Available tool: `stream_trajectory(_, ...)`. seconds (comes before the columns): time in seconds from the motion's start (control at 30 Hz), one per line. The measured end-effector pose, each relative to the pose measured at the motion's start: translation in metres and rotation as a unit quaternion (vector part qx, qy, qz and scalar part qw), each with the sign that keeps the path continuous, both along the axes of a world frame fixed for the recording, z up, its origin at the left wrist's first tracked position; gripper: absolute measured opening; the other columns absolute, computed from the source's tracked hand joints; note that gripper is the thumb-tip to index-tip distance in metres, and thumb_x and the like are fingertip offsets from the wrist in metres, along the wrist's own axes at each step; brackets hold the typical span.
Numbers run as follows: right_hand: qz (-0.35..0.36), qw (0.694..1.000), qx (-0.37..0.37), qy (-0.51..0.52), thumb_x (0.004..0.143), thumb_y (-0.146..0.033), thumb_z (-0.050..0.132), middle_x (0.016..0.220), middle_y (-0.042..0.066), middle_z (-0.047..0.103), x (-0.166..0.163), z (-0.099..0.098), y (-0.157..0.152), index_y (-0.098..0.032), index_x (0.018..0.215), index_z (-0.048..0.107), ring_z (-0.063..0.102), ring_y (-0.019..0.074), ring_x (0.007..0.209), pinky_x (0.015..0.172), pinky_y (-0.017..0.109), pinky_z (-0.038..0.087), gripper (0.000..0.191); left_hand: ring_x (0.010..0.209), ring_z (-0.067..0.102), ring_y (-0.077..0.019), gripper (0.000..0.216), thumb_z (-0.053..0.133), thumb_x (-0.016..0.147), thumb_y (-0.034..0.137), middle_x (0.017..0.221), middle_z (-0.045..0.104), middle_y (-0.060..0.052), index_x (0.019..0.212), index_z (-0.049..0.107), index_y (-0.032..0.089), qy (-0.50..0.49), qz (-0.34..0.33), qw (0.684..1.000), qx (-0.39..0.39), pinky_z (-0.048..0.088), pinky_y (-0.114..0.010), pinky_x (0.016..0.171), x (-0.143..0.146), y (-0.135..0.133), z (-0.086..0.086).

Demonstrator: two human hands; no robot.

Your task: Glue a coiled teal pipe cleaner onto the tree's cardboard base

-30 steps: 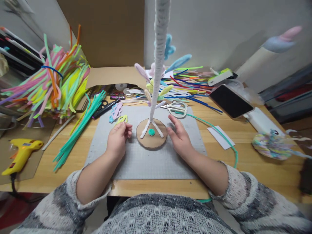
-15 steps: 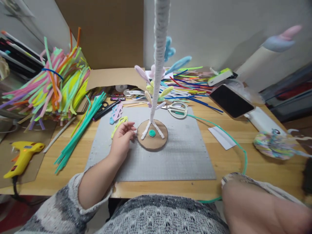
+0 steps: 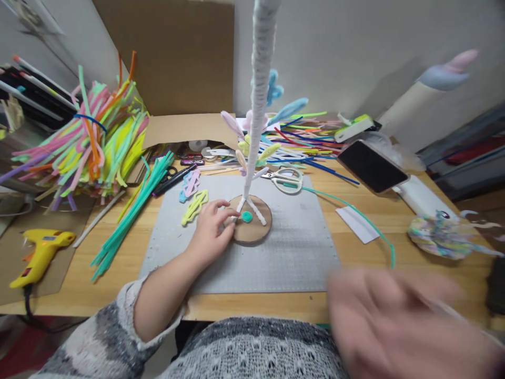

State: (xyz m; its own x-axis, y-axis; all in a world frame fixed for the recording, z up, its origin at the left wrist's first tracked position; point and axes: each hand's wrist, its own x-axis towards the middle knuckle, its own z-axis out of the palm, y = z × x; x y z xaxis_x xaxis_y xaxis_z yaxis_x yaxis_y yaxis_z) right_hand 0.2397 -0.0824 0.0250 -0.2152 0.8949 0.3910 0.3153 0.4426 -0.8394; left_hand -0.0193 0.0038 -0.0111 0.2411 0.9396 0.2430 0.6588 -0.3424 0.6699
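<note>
A tall white pipe-cleaner stem (image 3: 260,79) with pastel leaves stands on a round cardboard disc (image 3: 252,231) that has a teal dot, in the middle of a grey cutting mat (image 3: 284,258). My left hand (image 3: 213,227) rests on the mat, its spread fingertips touching the disc's left edge, and it holds nothing. My right hand (image 3: 390,321) is a large blur close to the camera at the lower right, so its fingers cannot be read. A long teal pipe cleaner (image 3: 355,216) curves across the table's right side towards that hand.
Pipe-cleaner piles lie at the left (image 3: 87,142) and back (image 3: 307,137). A yellow glue gun (image 3: 39,255) sits at the left, scissors (image 3: 286,179) behind the disc, a phone (image 3: 371,166) and white card (image 3: 357,223) at the right, yellow and pink loops (image 3: 193,197) by my left hand.
My right hand left the disc, drew back to the lower right and now sweeps close to the camera, blurred. My left hand slid right until its fingertips reached the disc's edge.
</note>
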Motion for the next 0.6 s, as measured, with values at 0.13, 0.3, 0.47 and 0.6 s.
stream_trajectory(0.13,-0.122,0.992,0.030,0.009,0.087,-0.029,0.052,0.104,0.005,0.062,-0.025,-0.023,0.059,-0.030,0.097,0.061,0.059,0.0246,0.104,0.091,0.050,0.050,0.013,0.130,0.035,-0.0332,0.033,0.055,0.088,0.036,0.141,0.040,-0.009,0.120,0.064,0.033,0.150,-0.031,0.988,0.032,0.030,-0.055,0.104,0.005,-0.008,-0.001)
stream_trajectory(0.3,-0.132,0.989,-0.069,0.021,0.079,-0.027,0.052,0.106,0.006,0.058,-0.043,-0.053,0.098,-0.025,0.099,0.054,0.055,0.0241,0.107,0.095,0.045,0.044,0.019,0.137,0.025,-0.0373,0.037,0.054,0.089,0.045,0.149,0.033,-0.009,0.125,0.061,0.037,0.224,-0.041,0.973,0.044,0.024,-0.059,0.106,0.007,-0.010,-0.004)
stream_trajectory(0.47,-0.105,0.989,-0.102,0.014,0.079,-0.029,0.052,0.103,0.005,0.057,-0.043,-0.059,0.096,-0.025,0.095,0.054,0.054,0.0219,0.101,0.090,0.039,0.045,0.016,0.138,0.025,-0.0366,0.042,0.057,0.087,0.049,0.150,0.034,-0.008,0.127,0.059,0.038,0.251,-0.033,0.966,0.058,0.020,-0.057,0.108,0.008,-0.010,-0.004)
stream_trajectory(0.6,-0.093,0.990,-0.109,0.013,0.080,-0.029,0.053,0.102,0.005,0.056,-0.043,-0.060,0.096,-0.024,0.095,0.055,0.054,0.0211,0.101,0.090,0.038,0.045,0.016,0.140,0.024,-0.0358,0.046,0.057,0.086,0.051,0.151,0.034,-0.009,0.131,0.055,0.039,0.272,-0.034,0.959,0.066,0.016,-0.057,0.110,0.009,-0.012,-0.004)
